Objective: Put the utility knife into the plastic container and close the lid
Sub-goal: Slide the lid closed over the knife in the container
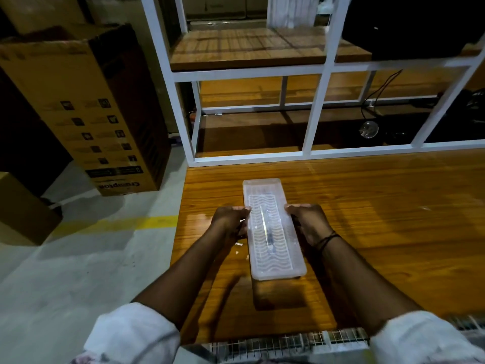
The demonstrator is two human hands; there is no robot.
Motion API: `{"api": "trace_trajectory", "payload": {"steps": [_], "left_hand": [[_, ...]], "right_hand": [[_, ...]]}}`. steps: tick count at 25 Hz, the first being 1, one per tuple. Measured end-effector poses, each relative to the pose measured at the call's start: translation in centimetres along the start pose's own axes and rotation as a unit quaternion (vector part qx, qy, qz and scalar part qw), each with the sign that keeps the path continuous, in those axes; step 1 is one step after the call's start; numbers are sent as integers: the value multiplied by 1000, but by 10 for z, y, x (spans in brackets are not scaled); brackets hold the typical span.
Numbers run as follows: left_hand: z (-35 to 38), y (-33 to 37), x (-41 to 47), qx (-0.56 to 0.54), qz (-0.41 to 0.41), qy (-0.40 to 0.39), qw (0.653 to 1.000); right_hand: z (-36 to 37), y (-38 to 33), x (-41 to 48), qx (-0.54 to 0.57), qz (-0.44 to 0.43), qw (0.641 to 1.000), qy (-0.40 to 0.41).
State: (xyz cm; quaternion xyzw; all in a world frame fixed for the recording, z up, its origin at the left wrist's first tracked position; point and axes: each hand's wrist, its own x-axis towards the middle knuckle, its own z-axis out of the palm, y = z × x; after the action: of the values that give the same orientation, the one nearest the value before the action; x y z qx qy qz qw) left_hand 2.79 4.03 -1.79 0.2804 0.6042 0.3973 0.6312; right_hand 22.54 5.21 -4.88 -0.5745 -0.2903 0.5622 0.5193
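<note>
A long translucent plastic container (pixel 273 264) lies lengthwise on the wooden table (pixel 380 219), its wavy-patterned lid on top. Through the lid I see the utility knife (pixel 267 231) lying along the middle, a slim pale body with a dark part. My left hand (pixel 231 222) grips the container's left long side, fingers curled on the lid edge. My right hand (pixel 307 223) grips the right long side the same way; a dark thread band is on that wrist.
The table's left edge (pixel 181 232) drops to a grey floor with a yellow line. A white metal frame shelf (pixel 315 114) stands at the table's far edge. Cardboard boxes (pixel 86 106) stand at the left. A wire grid runs along the near edge.
</note>
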Motion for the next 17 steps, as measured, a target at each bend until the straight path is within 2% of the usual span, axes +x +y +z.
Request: {"api": "trace_trajectory", "payload": {"steps": [5,17], "left_hand": [[0,-2,1,-6,1,1,1000],[5,-6,-1,0,7,36,999]], "right_hand": [[0,1,-4,-25,-32,999,13],[0,6,2,-92,-49,993,54]]}}
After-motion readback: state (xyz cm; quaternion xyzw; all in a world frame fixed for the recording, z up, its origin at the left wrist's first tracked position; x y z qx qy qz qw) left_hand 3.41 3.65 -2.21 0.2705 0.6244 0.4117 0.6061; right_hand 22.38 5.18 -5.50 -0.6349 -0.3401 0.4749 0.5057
